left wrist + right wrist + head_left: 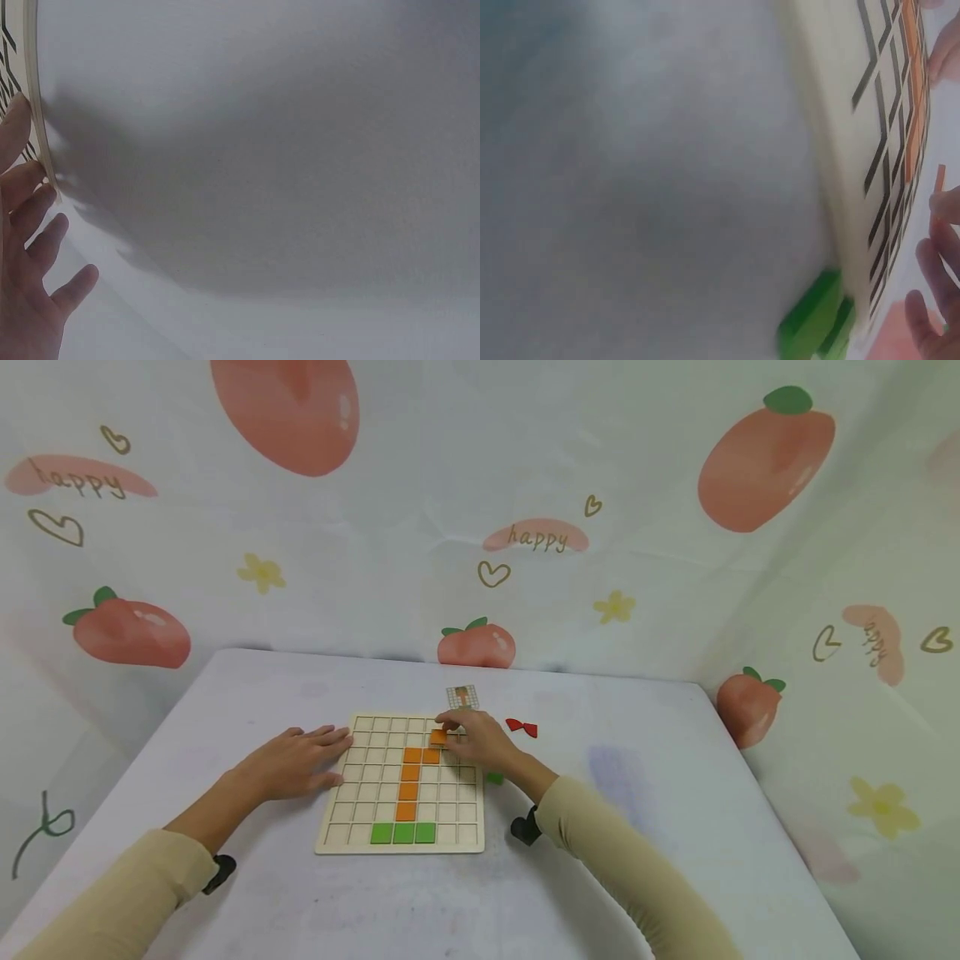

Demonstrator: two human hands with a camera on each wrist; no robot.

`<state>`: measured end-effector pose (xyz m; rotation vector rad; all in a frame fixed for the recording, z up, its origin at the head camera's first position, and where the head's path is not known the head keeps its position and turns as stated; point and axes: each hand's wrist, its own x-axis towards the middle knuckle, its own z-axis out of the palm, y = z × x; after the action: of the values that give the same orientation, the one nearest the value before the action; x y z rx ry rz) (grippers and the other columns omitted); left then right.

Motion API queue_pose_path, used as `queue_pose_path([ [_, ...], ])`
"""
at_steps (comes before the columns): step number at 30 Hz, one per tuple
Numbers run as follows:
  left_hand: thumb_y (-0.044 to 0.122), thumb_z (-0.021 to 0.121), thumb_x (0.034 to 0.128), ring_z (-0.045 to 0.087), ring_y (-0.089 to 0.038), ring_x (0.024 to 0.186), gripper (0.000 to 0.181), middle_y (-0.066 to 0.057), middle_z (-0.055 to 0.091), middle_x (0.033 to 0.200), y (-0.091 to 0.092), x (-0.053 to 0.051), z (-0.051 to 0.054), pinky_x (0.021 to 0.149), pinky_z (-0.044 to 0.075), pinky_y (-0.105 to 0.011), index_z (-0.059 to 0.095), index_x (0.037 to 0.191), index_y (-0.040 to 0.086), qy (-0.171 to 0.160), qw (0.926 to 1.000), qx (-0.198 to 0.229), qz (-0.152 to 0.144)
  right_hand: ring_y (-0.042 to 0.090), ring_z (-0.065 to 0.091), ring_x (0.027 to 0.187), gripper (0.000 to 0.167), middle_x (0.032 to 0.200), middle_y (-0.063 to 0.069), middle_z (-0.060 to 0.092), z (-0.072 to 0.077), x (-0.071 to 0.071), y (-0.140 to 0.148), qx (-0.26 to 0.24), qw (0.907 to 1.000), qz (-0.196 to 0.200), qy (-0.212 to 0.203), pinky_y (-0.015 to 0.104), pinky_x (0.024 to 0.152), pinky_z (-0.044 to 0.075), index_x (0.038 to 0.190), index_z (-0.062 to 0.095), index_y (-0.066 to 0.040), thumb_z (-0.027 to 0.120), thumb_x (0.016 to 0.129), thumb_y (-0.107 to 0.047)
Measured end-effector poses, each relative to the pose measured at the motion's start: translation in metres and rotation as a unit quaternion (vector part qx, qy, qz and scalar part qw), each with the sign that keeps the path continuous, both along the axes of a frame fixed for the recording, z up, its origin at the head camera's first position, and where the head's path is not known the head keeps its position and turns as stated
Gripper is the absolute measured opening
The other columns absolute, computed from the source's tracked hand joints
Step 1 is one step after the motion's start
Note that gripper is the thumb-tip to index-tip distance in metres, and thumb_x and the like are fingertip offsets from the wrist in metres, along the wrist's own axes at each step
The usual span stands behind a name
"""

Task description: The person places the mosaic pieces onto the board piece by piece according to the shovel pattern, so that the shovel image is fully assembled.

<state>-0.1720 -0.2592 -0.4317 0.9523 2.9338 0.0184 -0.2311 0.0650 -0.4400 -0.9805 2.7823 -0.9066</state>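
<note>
My right hand (pixel 483 743) pinches an orange square tile (pixel 438 738) over the upper part of a pale wooden grid board (pixel 324 843). In the right wrist view the tile (pixel 940 178) stands between thumb and fingers, raised off the grid. Below it, several orange tiles (pixel 408 791) form a column with one more to the right at its top. A row of three green tiles (pixel 403 833) lies at the foot of this column. My left hand (pixel 296 764) rests with spread fingers at the board's left edge; its fingertips touch the rim (pixel 39 127).
A small gridded picture card (pixel 462 696) lies behind the board. Red pieces (pixel 522 727) sit on the white table (pixel 585 893) to the right. Green tiles (pixel 810 319) lie against the board's right side, partly under the right forearm. A patterned cloth (pixel 405 485) hangs behind.
</note>
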Motion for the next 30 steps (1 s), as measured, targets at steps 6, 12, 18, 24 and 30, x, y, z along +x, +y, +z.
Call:
queue_pose_path([
  [6,0.040,0.068,0.0928,0.049,-0.040,0.132,0.064,-0.017,0.052,0.146,0.001,0.000,0.002,0.098,0.043,-0.060,0.054,0.142,0.002,0.004,1.0000,0.004,-0.003,0.018,0.063,0.101,0.034,0.110,0.005,0.070,0.000,-0.002,-0.019,0.019,0.9998,-0.002,0.001,0.032,0.093,0.051,0.126,0.065,-0.006,0.069,0.092,-0.009],
  [12,0.040,0.068,0.0928,0.050,-0.039,0.132,0.063,-0.017,0.052,0.145,0.000,0.000,0.001,0.097,0.044,-0.059,0.054,0.142,0.002,0.007,1.0000,0.004,-0.004,0.016,0.062,0.101,0.034,0.112,0.004,0.069,0.002,-0.003,-0.031,0.032,0.9994,-0.004,-0.008,0.030,0.093,0.051,0.127,0.065,-0.006,0.066,0.093,-0.007],
  [18,0.040,0.068,0.0925,0.049,-0.039,0.132,0.064,-0.017,0.052,0.146,0.000,0.000,0.000,0.097,0.044,-0.059,0.054,0.142,0.002,0.009,1.0000,0.001,-0.002,0.016,0.062,0.096,0.033,0.111,0.004,0.070,0.001,-0.004,-0.038,0.039,0.9992,0.004,-0.003,0.027,0.087,0.052,0.126,0.066,-0.007,0.063,0.094,-0.004],
  [24,0.040,0.068,0.0926,0.050,-0.039,0.132,0.064,-0.017,0.052,0.145,0.000,0.000,0.000,0.097,0.044,-0.059,0.054,0.142,0.002,0.010,0.9999,0.000,-0.003,0.015,0.062,0.095,0.032,0.110,0.003,0.070,0.000,-0.003,-0.042,0.053,0.9986,-0.005,0.007,0.027,0.087,0.052,0.124,0.067,-0.009,0.065,0.093,-0.006],
  [30,0.040,0.068,0.0927,0.050,-0.039,0.132,0.064,-0.017,0.052,0.145,-0.001,0.000,0.000,0.097,0.044,-0.059,0.054,0.142,0.002,0.009,1.0000,0.002,-0.003,0.015,0.063,0.097,0.030,0.110,0.003,0.071,-0.001,-0.003,-0.042,0.058,0.9982,-0.005,0.011,0.028,0.089,0.052,0.123,0.068,-0.009,0.066,0.093,-0.008],
])
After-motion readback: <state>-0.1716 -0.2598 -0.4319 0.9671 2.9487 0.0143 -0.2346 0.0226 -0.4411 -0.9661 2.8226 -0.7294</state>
